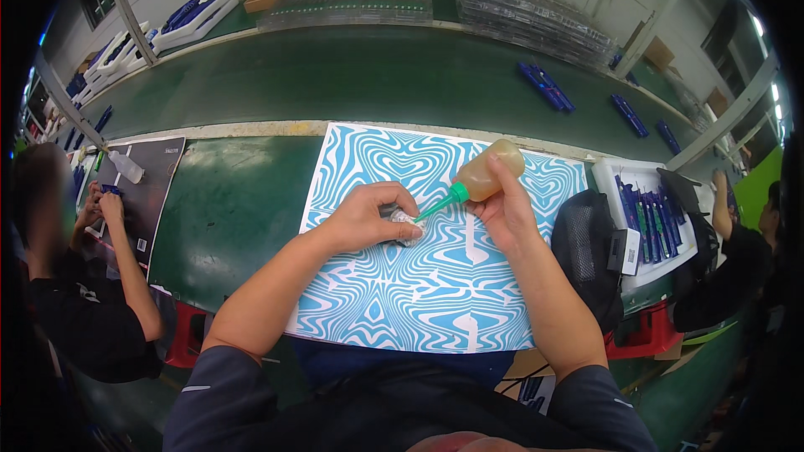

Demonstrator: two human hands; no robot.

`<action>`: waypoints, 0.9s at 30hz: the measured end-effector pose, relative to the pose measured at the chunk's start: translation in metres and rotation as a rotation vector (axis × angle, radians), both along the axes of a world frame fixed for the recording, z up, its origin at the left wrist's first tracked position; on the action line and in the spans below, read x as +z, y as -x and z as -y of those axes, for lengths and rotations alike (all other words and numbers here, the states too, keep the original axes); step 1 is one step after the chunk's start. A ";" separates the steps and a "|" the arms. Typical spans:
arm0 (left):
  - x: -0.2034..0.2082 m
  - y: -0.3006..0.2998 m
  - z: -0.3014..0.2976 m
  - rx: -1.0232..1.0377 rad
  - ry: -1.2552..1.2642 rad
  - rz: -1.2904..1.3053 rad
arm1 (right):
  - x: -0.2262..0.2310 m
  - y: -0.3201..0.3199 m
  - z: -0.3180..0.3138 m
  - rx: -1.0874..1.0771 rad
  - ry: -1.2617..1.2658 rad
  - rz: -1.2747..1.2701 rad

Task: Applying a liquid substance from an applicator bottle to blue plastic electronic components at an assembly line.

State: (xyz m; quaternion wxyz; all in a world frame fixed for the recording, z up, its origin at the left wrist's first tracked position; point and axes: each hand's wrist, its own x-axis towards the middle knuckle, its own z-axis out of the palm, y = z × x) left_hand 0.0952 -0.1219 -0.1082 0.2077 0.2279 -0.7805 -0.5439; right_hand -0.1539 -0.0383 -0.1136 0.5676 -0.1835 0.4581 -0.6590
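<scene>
My right hand grips a translucent squeeze bottle with yellowish contents, tilted so that its green nozzle points down to the left. Under the nozzle's tip, my left hand pinches a small crumpled whitish wad, perhaps cloth or tissue; the fingers hide part of it. The tip touches the wad or lies right at it. Both hands are above a blue-and-white wavy-patterned mat on the green bench.
A black mesh bag lies right of the mat, beside a white foam tray of blue stick-like devices. Behind runs a green conveyor carrying several blue devices. Co-workers sit left and right; at left stands a white bottle.
</scene>
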 end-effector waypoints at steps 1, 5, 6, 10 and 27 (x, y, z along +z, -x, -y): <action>0.001 0.000 0.000 -0.005 -0.004 -0.004 | 0.000 0.000 0.000 0.001 0.000 0.000; 0.003 0.000 0.000 -0.021 -0.011 -0.006 | -0.001 0.000 0.000 -0.005 -0.003 -0.001; 0.002 0.000 0.000 -0.020 -0.011 -0.006 | -0.001 0.000 0.000 -0.005 -0.004 -0.002; 0.000 0.000 0.001 -0.020 -0.021 -0.009 | -0.001 -0.001 0.001 -0.014 -0.013 -0.001; 0.008 -0.002 0.000 -0.033 -0.007 0.067 | 0.000 -0.002 0.000 0.006 -0.022 -0.009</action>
